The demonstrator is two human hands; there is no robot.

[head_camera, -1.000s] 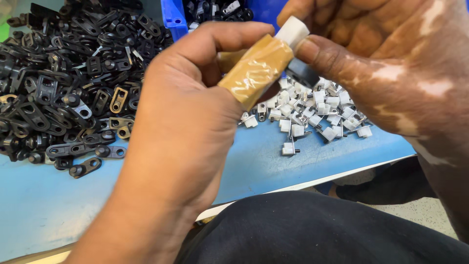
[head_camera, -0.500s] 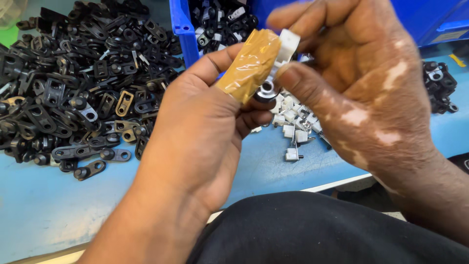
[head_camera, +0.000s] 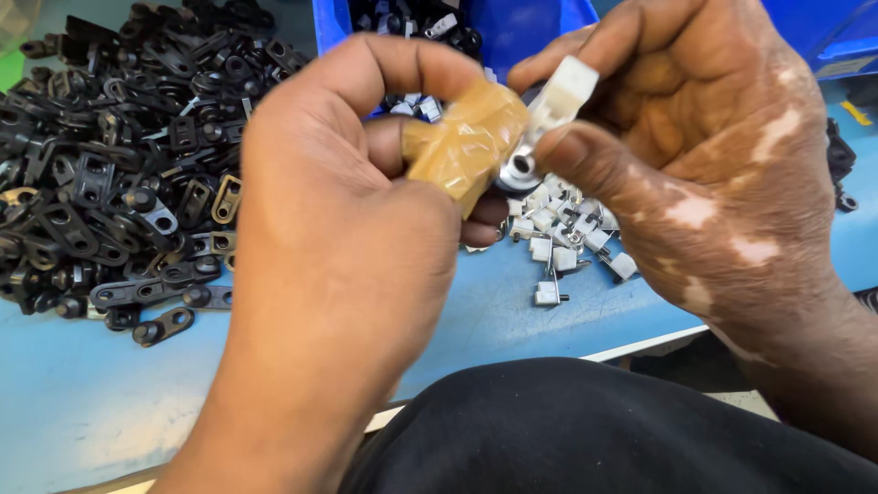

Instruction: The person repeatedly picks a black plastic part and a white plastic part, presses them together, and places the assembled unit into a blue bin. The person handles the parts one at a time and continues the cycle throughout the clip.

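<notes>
Right hand (head_camera: 722, 183) fingers pinch a white clip (head_camera: 562, 91) at upper centre; left hand (head_camera: 347, 210) fingers, thumb taped, clamp a metal part (head_camera: 519, 169) against it; below, blue bench (head_camera: 82, 402) carries white clips (head_camera: 558, 238); black links (head_camera: 110, 174) upper left; blue bin (head_camera: 512, 27) top.

Head view — steeply down, close

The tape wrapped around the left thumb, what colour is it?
Yellowish-tan, slightly translucent tape on the left hand; seen in the head view.
</notes>
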